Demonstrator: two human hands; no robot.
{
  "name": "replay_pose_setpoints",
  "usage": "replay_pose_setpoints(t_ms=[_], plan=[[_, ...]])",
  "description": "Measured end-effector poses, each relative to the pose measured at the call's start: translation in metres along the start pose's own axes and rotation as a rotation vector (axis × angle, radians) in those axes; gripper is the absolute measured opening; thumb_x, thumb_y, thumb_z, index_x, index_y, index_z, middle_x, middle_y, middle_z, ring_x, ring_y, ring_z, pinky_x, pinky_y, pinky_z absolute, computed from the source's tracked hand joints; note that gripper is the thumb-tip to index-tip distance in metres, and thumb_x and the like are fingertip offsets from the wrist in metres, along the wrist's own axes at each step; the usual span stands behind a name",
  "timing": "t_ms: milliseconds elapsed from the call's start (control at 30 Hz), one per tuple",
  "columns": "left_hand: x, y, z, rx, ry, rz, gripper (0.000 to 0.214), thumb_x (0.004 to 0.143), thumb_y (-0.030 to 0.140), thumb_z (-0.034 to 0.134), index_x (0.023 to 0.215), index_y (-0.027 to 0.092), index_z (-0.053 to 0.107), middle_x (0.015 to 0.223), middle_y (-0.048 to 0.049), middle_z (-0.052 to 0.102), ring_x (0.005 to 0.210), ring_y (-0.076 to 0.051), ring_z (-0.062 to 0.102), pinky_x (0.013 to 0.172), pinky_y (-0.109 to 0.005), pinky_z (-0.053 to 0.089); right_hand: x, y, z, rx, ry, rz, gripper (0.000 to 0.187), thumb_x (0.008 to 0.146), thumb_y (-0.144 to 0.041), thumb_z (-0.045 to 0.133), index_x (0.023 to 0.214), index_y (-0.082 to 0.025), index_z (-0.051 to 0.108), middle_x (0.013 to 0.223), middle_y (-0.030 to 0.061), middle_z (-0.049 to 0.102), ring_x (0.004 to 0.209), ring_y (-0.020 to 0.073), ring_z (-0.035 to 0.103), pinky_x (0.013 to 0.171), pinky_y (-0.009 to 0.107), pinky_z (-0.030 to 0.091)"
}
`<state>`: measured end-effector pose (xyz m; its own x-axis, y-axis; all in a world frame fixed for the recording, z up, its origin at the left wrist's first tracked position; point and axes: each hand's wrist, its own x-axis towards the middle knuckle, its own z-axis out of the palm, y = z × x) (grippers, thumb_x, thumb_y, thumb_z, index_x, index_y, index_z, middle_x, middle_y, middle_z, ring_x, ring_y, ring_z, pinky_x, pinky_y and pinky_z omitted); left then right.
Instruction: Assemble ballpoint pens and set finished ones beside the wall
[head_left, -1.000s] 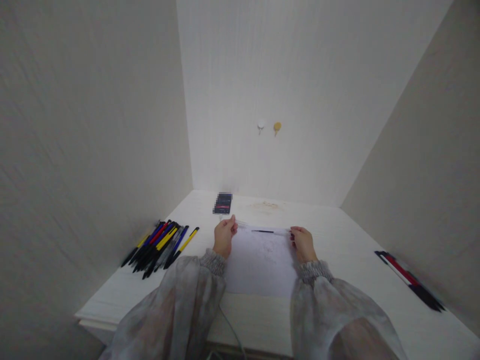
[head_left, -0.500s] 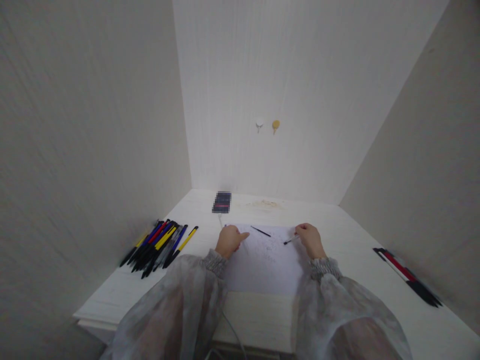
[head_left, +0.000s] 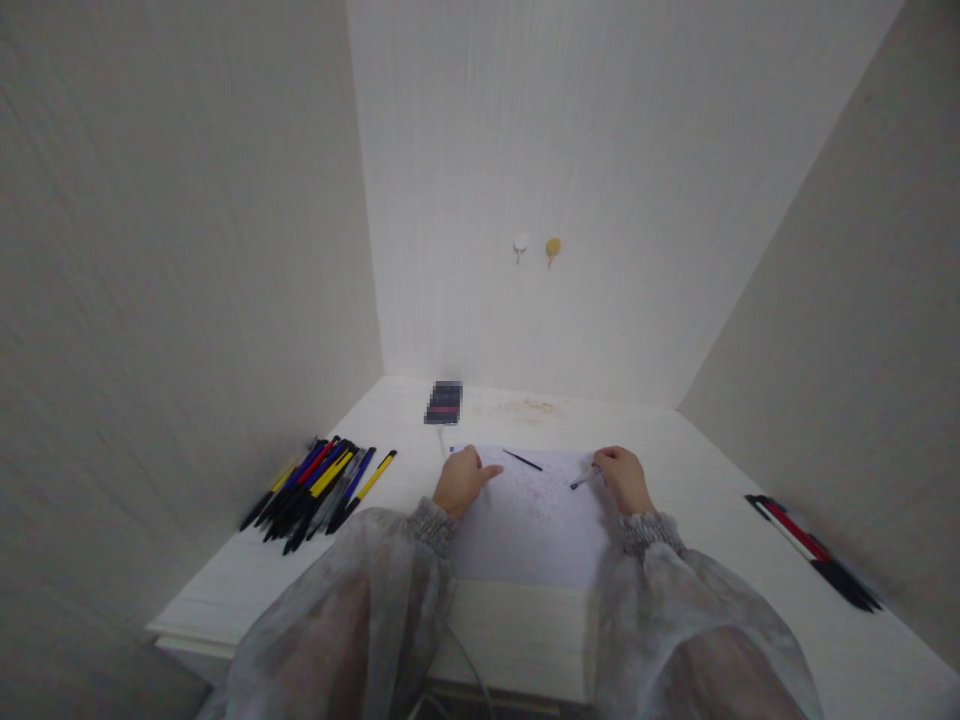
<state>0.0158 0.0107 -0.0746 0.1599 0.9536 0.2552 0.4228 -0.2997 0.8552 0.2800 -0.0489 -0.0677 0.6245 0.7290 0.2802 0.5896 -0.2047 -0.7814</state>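
Note:
A white sheet of paper (head_left: 529,525) with faint scribbles lies flat on the white desk (head_left: 675,520) in front of me. My left hand (head_left: 460,480) rests on the sheet's left edge, fingers curled and a finger pointing right. My right hand (head_left: 624,476) is closed around a thin pen part (head_left: 583,481) whose tip touches the paper. A thin black refill (head_left: 522,460) lies loose on the sheet's far part, between my hands.
A heap of several black, blue, yellow and red pens (head_left: 319,485) lies at the left of the desk. A few red and black pens (head_left: 814,553) lie at the right. A blurred dark phone (head_left: 444,403) sits at the back. Walls close in on three sides.
A second ago both hands held something thin stretched between them above the paper's far edge. They have come apart; the black refill now lies on the sheet and my right hand holds the pen part.

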Motion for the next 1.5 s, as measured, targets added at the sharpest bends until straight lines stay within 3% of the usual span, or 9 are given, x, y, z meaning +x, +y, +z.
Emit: replay_pose_setpoints(t_ms=[200, 400, 533, 767, 967, 1167, 1300, 1500], plan=[[-0.002, 0.004, 0.0, 0.08, -0.039, 0.049, 0.025, 0.051, 0.036, 0.068, 0.051, 0.019, 0.05, 0.052, -0.0012, 0.051, 0.059, -0.017, 0.05, 0.058, -0.025, 0.03, -0.004, -0.017, -0.003, -0.063, 0.032, -0.093, 0.024, 0.061, -0.029, 0.045, 0.075, -0.015, 0.06, 0.069, 0.0049, 0.062, 0.065, 0.0174, 0.054, 0.058, 0.026, 0.037], [-0.004, 0.006, 0.0, 0.117, -0.102, 0.088, 0.022, 0.053, 0.032, 0.068, 0.054, 0.019, 0.05, 0.054, -0.0005, 0.051, 0.055, -0.015, 0.047, 0.055, -0.024, 0.028, -0.007, -0.029, -0.012, -0.033, 0.118, -0.134, 0.025, 0.063, -0.029, 0.045, 0.078, -0.015, 0.06, 0.07, 0.0052, 0.062, 0.065, 0.0175, 0.053, 0.061, 0.027, 0.037], [-0.004, 0.005, 0.0, 0.15, -0.112, 0.104, 0.02, 0.054, 0.029, 0.066, 0.055, 0.019, 0.049, 0.055, -0.0007, 0.051, 0.056, -0.015, 0.046, 0.054, -0.024, 0.028, -0.002, -0.023, -0.019, -0.19, 0.139, -0.111, 0.024, 0.065, -0.025, 0.045, 0.08, -0.014, 0.06, 0.073, 0.007, 0.062, 0.067, 0.018, 0.055, 0.062, 0.027, 0.037], [-0.004, 0.004, 0.0, 0.158, -0.113, 0.087, 0.016, 0.056, 0.026, 0.064, 0.057, 0.018, 0.05, 0.056, -0.0009, 0.053, 0.057, -0.015, 0.047, 0.055, -0.024, 0.029, 0.001, -0.006, -0.01, -0.425, -0.163, -0.039, 0.017, 0.069, -0.016, 0.043, 0.072, -0.013, 0.059, 0.056, 0.0043, 0.06, 0.053, 0.0134, 0.055, 0.055, 0.024, 0.036], [-0.005, 0.009, -0.002, 0.358, -0.172, 0.097, 0.013, 0.064, 0.028, 0.059, 0.065, 0.017, 0.052, 0.065, -0.0022, 0.057, 0.065, -0.015, 0.052, 0.059, -0.024, 0.034, -0.003, -0.005, -0.009, -0.528, -0.263, -0.118, 0.008, 0.059, -0.012, 0.054, 0.062, -0.013, 0.061, 0.067, 0.0097, 0.063, 0.064, 0.0167, 0.056, 0.056, 0.024, 0.034], [-0.004, 0.011, -0.001, 0.459, -0.2, 0.096, 0.015, 0.068, 0.03, 0.055, 0.07, 0.016, 0.052, 0.07, -0.0031, 0.06, 0.069, -0.015, 0.054, 0.06, -0.024, 0.036, -0.007, -0.021, -0.009, -0.532, -0.348, -0.229, 0.018, 0.065, -0.012, 0.048, 0.073, -0.014, 0.065, 0.077, 0.0079, 0.065, 0.072, 0.0152, 0.056, 0.063, 0.022, 0.034], [-0.004, 0.011, 0.0, 0.478, -0.191, 0.109, 0.015, 0.07, 0.031, 0.054, 0.069, 0.016, 0.052, 0.07, -0.0029, 0.06, 0.069, -0.015, 0.054, 0.06, -0.024, 0.036, -0.014, -0.03, -0.004, -0.49, -0.534, -0.365, 0.016, 0.067, -0.021, 0.051, 0.067, -0.015, 0.065, 0.068, 0.0047, 0.064, 0.065, 0.0142, 0.055, 0.058, 0.021, 0.034], [-0.003, 0.01, 0.001, 0.472, -0.184, 0.108, 0.014, 0.07, 0.03, 0.054, 0.068, 0.016, 0.052, 0.069, -0.0025, 0.059, 0.068, -0.014, 0.054, 0.06, -0.024, 0.036, -0.022, -0.03, 0.001, -0.514, -0.591, -0.376, 0.013, 0.064, -0.017, 0.052, 0.069, -0.014, 0.064, 0.068, 0.0046, 0.064, 0.063, 0.013, 0.054, 0.057, 0.02, 0.033]])
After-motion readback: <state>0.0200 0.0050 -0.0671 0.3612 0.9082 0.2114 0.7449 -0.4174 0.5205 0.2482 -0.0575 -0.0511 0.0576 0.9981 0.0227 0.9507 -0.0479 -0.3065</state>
